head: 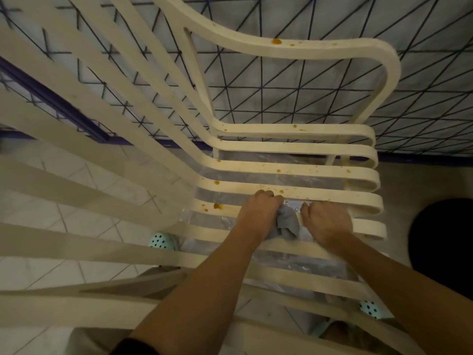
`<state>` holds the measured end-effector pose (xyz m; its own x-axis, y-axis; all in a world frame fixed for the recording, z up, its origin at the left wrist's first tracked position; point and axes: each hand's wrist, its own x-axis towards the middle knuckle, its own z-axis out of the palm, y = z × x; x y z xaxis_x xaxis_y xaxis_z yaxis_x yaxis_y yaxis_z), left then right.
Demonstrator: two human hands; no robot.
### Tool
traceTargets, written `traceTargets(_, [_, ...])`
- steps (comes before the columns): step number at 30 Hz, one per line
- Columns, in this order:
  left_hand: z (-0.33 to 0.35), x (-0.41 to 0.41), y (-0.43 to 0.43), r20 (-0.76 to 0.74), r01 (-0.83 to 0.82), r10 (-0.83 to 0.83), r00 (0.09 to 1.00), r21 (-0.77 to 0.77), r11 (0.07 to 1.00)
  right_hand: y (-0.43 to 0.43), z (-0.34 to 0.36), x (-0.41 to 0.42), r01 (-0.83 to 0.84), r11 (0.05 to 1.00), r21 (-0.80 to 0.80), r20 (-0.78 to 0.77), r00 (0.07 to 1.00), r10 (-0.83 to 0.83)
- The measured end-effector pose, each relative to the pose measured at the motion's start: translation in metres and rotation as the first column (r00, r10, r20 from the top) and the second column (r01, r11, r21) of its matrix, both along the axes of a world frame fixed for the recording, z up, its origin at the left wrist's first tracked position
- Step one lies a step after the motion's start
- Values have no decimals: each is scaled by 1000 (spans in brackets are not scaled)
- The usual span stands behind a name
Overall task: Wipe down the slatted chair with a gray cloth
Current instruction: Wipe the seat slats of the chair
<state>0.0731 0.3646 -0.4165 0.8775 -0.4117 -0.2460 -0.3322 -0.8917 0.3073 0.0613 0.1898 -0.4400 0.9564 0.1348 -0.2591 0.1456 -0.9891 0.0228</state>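
Note:
A cream slatted chair [294, 172] fills the view, seen from above. Orange-brown spots dot its seat slats and its armrest [302, 48]. My left hand [258, 213] grips a crumpled gray cloth [288, 222] over a seat slat near the middle. Just to the right of the cloth, my right hand [326, 222] lies on the same slat with its fingers curled over the slat's far edge; the fingertips are hidden.
Clear plastic sheeting [276, 183] shows between the seat slats. A wall with a dark diagonal grid [320, 98] stands behind the chair. Pale floor tiles [76, 226] lie at the left, a dark round object [442, 242] at the right. Mint perforated shoes [160, 240] sit below.

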Motion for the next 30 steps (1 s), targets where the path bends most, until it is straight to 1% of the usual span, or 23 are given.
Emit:
traceTargets(1, [-1,0,-7,-3,5,-5,1000,-8,1000,2,2,0,-49,998,-36,-7,999,49])
traceTargets(2, [-2,0,-13,-2,12,-12,1000,-18,1000,2,3,0,-57,997,-46,-20,998,56])
traceTargets(5, [-6,-1,-24,43,26,-24,999,-56,998,0,2,1,-12,999,-41,-15,1000,11])
traceTargets(7, [-10,0,-21,39,21,-18,999,-82,996,1,1,0,-30,998,-57,-15,999,29])
traceTargets(10, [-16,5,-9,3,10,-10,1000,-72,997,2,3,-1,-128,984,-122,-25,992,126])
traceTargets(11, [-17,6,-5,1,-1,1,1000,-65,998,2,3,0,-137,982,-134,-28,991,134])
traceTargets(13, [-16,7,6,5,-24,24,1000,-51,998,0,1,1,-105,988,-117,-28,994,102])
traceTargets(15, [-15,9,21,2,-37,38,999,-36,999,0,-3,2,-39,998,-55,1,999,39])
traceTargets(17, [-14,11,39,-14,-60,60,998,-14,998,0,-3,0,12,1000,14,13,1000,-12])
traceTargets(19, [-12,14,54,-15,-81,81,997,15,997,0,-1,1,26,999,34,11,1000,-26])
traceTargets(23, [-6,17,77,-35,-131,135,990,89,987,2,2,0,-32,999,-29,-23,999,32])
traceTargets(27, [0,20,92,-70,-149,163,984,171,974,1,4,1,-16,1000,-6,-2,1000,16])
traceTargets(30, [7,22,106,-105,-142,174,979,255,956,1,6,0,-87,994,-63,-18,996,86])
